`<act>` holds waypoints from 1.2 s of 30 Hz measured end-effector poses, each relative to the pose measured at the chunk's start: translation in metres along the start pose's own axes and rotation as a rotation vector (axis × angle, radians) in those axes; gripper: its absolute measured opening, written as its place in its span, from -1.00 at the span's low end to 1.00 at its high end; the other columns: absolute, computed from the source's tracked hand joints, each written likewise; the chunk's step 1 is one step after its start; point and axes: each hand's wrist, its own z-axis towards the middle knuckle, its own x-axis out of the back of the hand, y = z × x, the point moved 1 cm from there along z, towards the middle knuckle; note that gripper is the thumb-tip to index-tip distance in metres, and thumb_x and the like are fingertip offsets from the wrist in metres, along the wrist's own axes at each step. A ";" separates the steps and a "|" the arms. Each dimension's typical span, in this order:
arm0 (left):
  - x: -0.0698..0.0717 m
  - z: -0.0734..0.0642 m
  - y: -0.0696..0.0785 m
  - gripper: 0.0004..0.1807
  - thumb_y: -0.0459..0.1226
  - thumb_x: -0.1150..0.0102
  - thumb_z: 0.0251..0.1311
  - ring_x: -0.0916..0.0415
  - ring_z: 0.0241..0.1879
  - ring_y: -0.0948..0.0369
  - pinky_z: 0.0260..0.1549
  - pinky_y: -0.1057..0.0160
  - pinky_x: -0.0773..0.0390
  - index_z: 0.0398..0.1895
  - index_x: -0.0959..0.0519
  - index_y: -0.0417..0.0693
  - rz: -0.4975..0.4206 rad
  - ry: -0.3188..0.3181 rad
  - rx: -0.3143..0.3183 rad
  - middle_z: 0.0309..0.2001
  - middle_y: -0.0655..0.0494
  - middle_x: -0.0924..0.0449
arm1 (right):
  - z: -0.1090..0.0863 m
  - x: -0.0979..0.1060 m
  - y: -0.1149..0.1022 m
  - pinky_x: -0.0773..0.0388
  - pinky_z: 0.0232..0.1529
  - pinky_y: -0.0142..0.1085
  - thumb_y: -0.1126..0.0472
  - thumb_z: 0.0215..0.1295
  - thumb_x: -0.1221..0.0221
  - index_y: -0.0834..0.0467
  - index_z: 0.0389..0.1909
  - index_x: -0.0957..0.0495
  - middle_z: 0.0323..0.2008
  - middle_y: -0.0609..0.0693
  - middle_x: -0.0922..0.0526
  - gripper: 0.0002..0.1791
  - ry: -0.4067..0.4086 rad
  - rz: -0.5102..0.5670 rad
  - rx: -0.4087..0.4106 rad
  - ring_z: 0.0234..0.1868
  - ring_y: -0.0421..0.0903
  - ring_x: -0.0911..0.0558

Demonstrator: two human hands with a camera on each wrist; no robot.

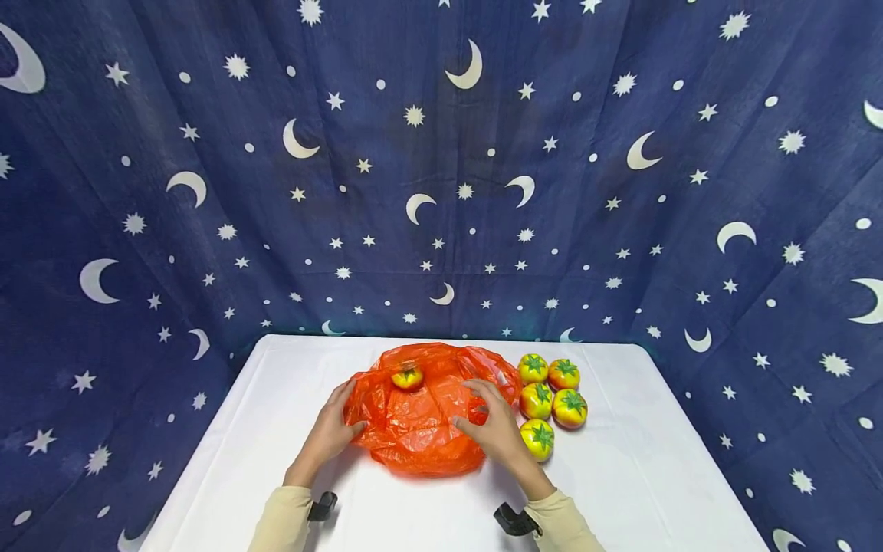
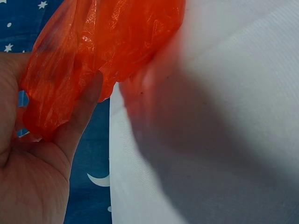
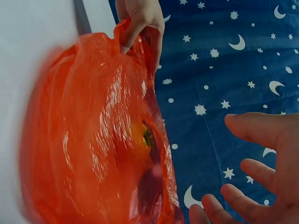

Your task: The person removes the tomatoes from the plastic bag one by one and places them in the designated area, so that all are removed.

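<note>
A thin red plastic bag [image 1: 421, 437] lies spread on the white table, with one red-and-yellow tomato [image 1: 408, 378] showing at its opening. My left hand [image 1: 329, 423] grips the bag's left edge. In the left wrist view, the thumb [image 2: 84, 109] presses the red film against the fingers, which the bag partly hides. Over the bag's right side, my right hand [image 1: 498, 425] is spread with fingers apart and holds nothing. The right wrist view shows those fingers [image 3: 250, 133] apart from the bag, with the tomato [image 3: 147, 136] partly visible through its opening.
Several red-and-yellow tomatoes [image 1: 536, 401] with green leafy tops stand grouped just right of the bag. The white table [image 1: 641, 460] ends at a dark blue curtain [image 1: 441, 153] printed with moons and stars.
</note>
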 end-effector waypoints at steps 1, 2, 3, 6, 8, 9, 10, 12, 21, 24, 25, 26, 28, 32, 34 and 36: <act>-0.001 -0.001 -0.001 -0.05 -0.37 -0.34 -0.08 -0.10 0.37 -0.19 0.29 -0.21 -0.18 0.43 -0.08 -0.11 0.002 -0.003 0.003 0.39 -0.11 -0.10 | 0.000 -0.002 0.000 -0.54 0.05 0.00 0.15 -0.06 -0.40 -0.12 0.11 -0.44 0.15 -0.13 -0.45 -0.37 -0.011 0.001 -0.007 0.14 0.06 -0.50; -0.001 -0.002 -0.001 -0.05 -0.37 -0.34 -0.08 -0.09 0.37 -0.18 0.29 -0.20 -0.18 0.43 -0.08 -0.09 0.002 -0.006 0.010 0.39 -0.10 -0.10 | 0.000 -0.004 0.000 -0.54 0.04 -0.01 0.13 -0.06 -0.39 -0.13 0.12 -0.43 0.14 -0.12 -0.45 -0.37 -0.020 0.003 -0.010 0.13 0.04 -0.50; -0.001 -0.003 -0.001 -0.05 -0.36 -0.34 -0.08 -0.09 0.37 -0.18 0.29 -0.21 -0.18 0.43 -0.08 -0.09 0.004 -0.006 0.008 0.39 -0.10 -0.10 | 0.001 -0.007 0.000 -0.52 0.05 0.00 0.13 -0.05 -0.39 -0.11 0.12 -0.43 0.14 -0.10 -0.46 -0.37 -0.028 0.005 -0.007 0.13 0.04 -0.50; -0.001 -0.002 0.000 -0.05 -0.36 -0.34 -0.07 -0.09 0.38 -0.17 0.30 -0.20 -0.17 0.43 -0.08 -0.07 -0.003 -0.004 0.006 0.39 -0.09 -0.10 | 0.004 -0.012 -0.002 -0.51 0.04 -0.01 0.11 -0.04 -0.38 -0.15 0.12 -0.42 0.11 -0.09 -0.47 -0.37 -0.043 0.010 -0.009 0.13 0.02 -0.50; 0.000 -0.001 0.000 -0.05 -0.35 -0.34 -0.07 -0.08 0.38 -0.16 0.31 -0.19 -0.17 0.43 -0.08 -0.08 0.000 -0.008 0.005 0.39 -0.09 -0.10 | 0.007 -0.015 -0.004 -0.50 0.05 -0.02 0.11 -0.04 -0.38 -0.16 0.12 -0.42 0.10 -0.07 -0.48 -0.37 -0.050 0.015 -0.012 0.13 0.03 -0.50; 0.001 -0.001 0.001 -0.06 -0.35 -0.34 -0.07 -0.08 0.38 -0.16 0.31 -0.19 -0.17 0.43 -0.07 -0.09 0.001 -0.009 0.002 0.39 -0.09 -0.10 | 0.008 -0.017 -0.005 -0.51 0.05 -0.06 0.10 -0.04 -0.38 -0.14 0.13 -0.42 0.10 -0.07 -0.48 -0.37 -0.053 0.011 -0.015 0.12 0.02 -0.50; 0.001 -0.001 0.001 -0.05 -0.35 -0.34 -0.07 -0.08 0.38 -0.16 0.31 -0.18 -0.16 0.43 -0.07 -0.09 0.000 -0.011 0.001 0.39 -0.09 -0.09 | 0.010 -0.018 -0.005 -0.52 0.03 -0.09 0.10 -0.04 -0.38 -0.15 0.12 -0.42 0.09 -0.08 -0.48 -0.37 -0.058 0.008 -0.023 0.12 0.01 -0.50; 0.001 -0.001 0.002 -0.05 -0.34 -0.34 -0.07 -0.08 0.39 -0.15 0.32 -0.17 -0.16 0.43 -0.07 -0.10 0.000 -0.013 0.000 0.40 -0.08 -0.09 | 0.014 -0.022 -0.005 -0.53 0.04 -0.05 0.09 -0.03 -0.37 -0.10 0.13 -0.43 0.10 -0.02 -0.48 -0.38 -0.075 0.016 -0.033 0.13 0.06 -0.50; 0.001 -0.003 0.006 -0.06 -0.36 -0.33 -0.07 -0.09 0.38 -0.16 0.30 -0.19 -0.17 0.43 -0.08 -0.10 -0.002 -0.013 0.004 0.40 -0.08 -0.09 | 0.036 -0.033 -0.011 -0.55 0.02 -0.03 0.10 -0.01 -0.35 -0.06 0.14 -0.42 0.13 0.02 -0.47 -0.38 -0.132 -0.006 -0.085 0.14 0.08 -0.48; 0.001 -0.003 0.007 -0.06 -0.36 -0.33 -0.07 -0.09 0.37 -0.17 0.30 -0.20 -0.17 0.42 -0.08 -0.12 0.001 -0.012 0.002 0.40 -0.09 -0.09 | 0.043 -0.036 -0.016 -0.58 -0.05 -0.11 0.08 -0.01 -0.35 -0.09 0.16 -0.41 0.14 -0.01 -0.46 -0.38 -0.151 -0.011 -0.136 0.06 0.04 -0.53; 0.001 -0.003 0.007 -0.06 -0.36 -0.33 -0.07 -0.09 0.37 -0.17 0.30 -0.20 -0.17 0.42 -0.09 -0.12 0.001 -0.012 0.001 0.40 -0.09 -0.09 | 0.045 -0.037 -0.016 -0.59 -0.07 -0.13 0.06 -0.01 -0.35 -0.09 0.16 -0.41 0.15 0.00 -0.46 -0.37 -0.157 -0.018 -0.146 0.04 0.03 -0.54; 0.000 -0.004 0.007 -0.06 -0.35 -0.33 -0.07 -0.09 0.37 -0.17 0.30 -0.20 -0.17 0.42 -0.08 -0.12 0.002 -0.013 0.002 0.40 -0.09 -0.09 | 0.047 -0.038 -0.017 -0.59 -0.07 -0.14 0.05 -0.01 -0.35 -0.11 0.15 -0.41 0.16 -0.01 -0.45 -0.37 -0.163 -0.017 -0.163 0.03 0.02 -0.54; 0.000 -0.004 0.007 -0.06 -0.34 -0.34 -0.07 -0.09 0.38 -0.16 0.30 -0.19 -0.17 0.42 -0.08 -0.11 0.001 -0.015 0.007 0.40 -0.08 -0.09 | 0.052 -0.041 -0.016 -0.58 -0.04 -0.11 0.04 -0.02 -0.36 -0.09 0.14 -0.42 0.17 0.01 -0.46 -0.38 -0.170 -0.016 -0.177 0.05 0.05 -0.54; 0.000 -0.003 0.007 -0.06 -0.35 -0.33 -0.06 -0.10 0.37 -0.17 0.29 -0.20 -0.18 0.43 -0.08 -0.10 0.004 -0.015 0.001 0.40 -0.09 -0.09 | 0.062 -0.047 -0.013 -0.49 0.08 -0.02 0.03 -0.02 -0.36 -0.05 0.13 -0.43 0.17 0.04 -0.47 -0.38 -0.166 -0.016 -0.187 0.15 0.10 -0.47; 0.000 -0.003 0.007 -0.06 -0.35 -0.33 -0.06 -0.09 0.37 -0.17 0.29 -0.20 -0.18 0.43 -0.07 -0.10 0.006 -0.019 0.000 0.40 -0.09 -0.09 | 0.067 -0.049 -0.011 -0.46 0.11 0.00 0.03 -0.02 -0.36 -0.04 0.13 -0.44 0.16 0.05 -0.48 -0.38 -0.165 -0.019 -0.198 0.16 0.12 -0.46; 0.000 -0.003 0.008 -0.06 -0.34 -0.33 -0.05 -0.09 0.38 -0.16 0.30 -0.20 -0.18 0.43 -0.07 -0.08 0.005 -0.025 0.006 0.40 -0.08 -0.08 | 0.071 -0.052 -0.010 -0.45 0.12 0.01 0.04 -0.02 -0.36 -0.02 0.14 -0.43 0.17 0.06 -0.48 -0.37 -0.169 -0.024 -0.207 0.16 0.13 -0.46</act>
